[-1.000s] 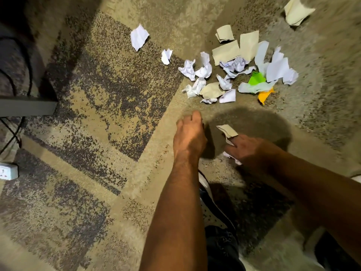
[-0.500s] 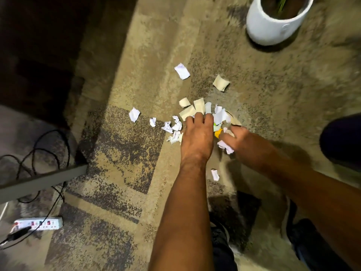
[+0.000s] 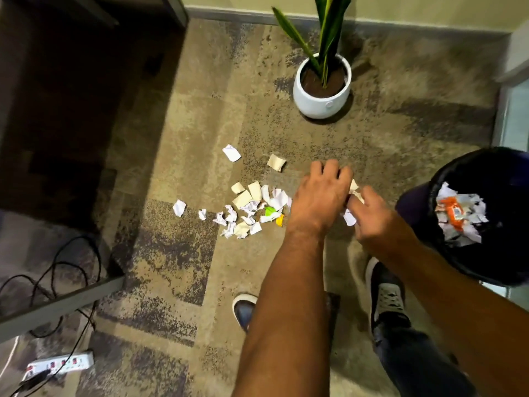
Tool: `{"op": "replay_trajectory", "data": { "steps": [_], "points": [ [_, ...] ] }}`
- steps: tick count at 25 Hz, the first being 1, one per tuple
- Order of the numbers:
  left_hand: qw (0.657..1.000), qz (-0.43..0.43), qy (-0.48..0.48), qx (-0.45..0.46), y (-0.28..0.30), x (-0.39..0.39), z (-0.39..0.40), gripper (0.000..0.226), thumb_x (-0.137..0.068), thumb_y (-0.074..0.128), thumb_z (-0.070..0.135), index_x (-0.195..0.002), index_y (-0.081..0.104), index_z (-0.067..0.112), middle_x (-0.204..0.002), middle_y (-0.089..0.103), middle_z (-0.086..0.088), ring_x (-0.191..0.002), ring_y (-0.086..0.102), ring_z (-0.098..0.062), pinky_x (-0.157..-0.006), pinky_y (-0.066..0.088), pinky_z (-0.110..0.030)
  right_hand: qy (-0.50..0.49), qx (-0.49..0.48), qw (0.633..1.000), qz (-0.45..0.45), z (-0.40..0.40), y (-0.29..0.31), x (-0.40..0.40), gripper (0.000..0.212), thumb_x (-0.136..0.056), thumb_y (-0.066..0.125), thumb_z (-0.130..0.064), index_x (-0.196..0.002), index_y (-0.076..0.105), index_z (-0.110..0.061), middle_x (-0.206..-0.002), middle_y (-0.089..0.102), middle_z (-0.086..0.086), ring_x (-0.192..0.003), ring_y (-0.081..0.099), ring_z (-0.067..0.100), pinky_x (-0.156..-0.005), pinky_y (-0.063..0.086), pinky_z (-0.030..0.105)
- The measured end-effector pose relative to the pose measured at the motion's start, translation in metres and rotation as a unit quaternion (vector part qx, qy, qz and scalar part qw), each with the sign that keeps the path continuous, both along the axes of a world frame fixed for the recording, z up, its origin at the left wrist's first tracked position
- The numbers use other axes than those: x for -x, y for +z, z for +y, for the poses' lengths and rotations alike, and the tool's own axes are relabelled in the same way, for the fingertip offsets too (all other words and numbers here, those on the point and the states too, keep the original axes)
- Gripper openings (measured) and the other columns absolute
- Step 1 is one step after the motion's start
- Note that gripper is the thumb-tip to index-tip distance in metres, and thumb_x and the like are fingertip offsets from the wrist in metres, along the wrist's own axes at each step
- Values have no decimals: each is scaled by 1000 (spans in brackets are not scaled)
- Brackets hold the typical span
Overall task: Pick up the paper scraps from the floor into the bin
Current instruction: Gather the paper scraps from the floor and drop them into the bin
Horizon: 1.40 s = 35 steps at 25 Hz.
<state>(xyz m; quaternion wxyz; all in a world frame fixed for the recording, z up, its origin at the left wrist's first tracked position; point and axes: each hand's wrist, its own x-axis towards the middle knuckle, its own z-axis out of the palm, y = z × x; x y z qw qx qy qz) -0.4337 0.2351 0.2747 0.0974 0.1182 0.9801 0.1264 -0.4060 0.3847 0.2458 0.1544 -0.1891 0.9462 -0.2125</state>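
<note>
On the floor: scraps [image 3: 252, 209] lie in a loose heap on the mottled brown carpet [image 3: 177, 253], just left of the hands; mostly white crumpled bits, some beige squares, one green piece and one yellow; a few lie apart to the left and beyond the heap.
Held scraps: white and beige pieces [image 3: 352, 202] sit between the two hands, above the carpet.
Bin: bin [image 3: 446, 179] is dark and round, at the right edge, near the right hand; white scraps and an orange wrapper lie inside.
Writing: the wrapper's print is too small to read.
Left hand: left hand [image 3: 320, 200] is palm down, fingers curled loosely, its side touching the held pieces; whether it grips them cannot be told.
Right hand: right hand [image 3: 378, 222] has fingers curled round the held pieces, pinching them.
Around: potted plant [image 3: 322, 87] stands beyond; power strip [image 3: 61, 365] with cables lies at lower left; two shoes below the arms.
</note>
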Motion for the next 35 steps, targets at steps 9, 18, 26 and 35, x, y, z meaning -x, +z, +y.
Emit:
{"op": "replay_trajectory", "data": {
  "steps": [9, 18, 26, 35],
  "points": [
    [995, 4, -101, -26, 57, 34, 120, 29, -86, 65, 19, -111, 54, 12, -111, 51, -11, -102, 44, -30, -73, 45, -41, -193, 8, 979, 73, 99, 62, 7, 29, -91, 33, -19, -102, 57, -7, -101, 50, 19, -78, 55, 38, -66, 49, 50],
    [980, -17, -194, -38, 71, 59, 235, 27, -91, 48, 12, -117, 57, 12, -120, 53, -12, -112, 45, -31, -85, 46, -43, -231, -226, 945, 58, 211, 56, 26, 29, -84, 64, -6, -113, 62, -5, -112, 57, 22, -95, 53, 41, -80, 45, 49],
    [962, -109, -249, 0, 48, 50, 271, 54, -90, 59, 30, -141, 42, 22, -151, 38, -8, -142, 29, -32, -113, 27, -50, -416, -17, 908, -48, 244, 43, 11, 67, -91, 61, -18, -150, 31, -23, -138, 41, 21, -116, 50, 37, -94, 49, 48],
    [967, -76, -235, 62, 56, 38, 239, 59, -88, 63, 16, -143, 40, 17, -157, 29, -11, -145, 25, -33, -114, 29, -49, -368, -36, 929, 28, 214, 57, 1, 20, -94, 52, -13, -110, 64, -11, -106, 64, 11, -88, 63, 28, -69, 50, 33]
  ]
}}
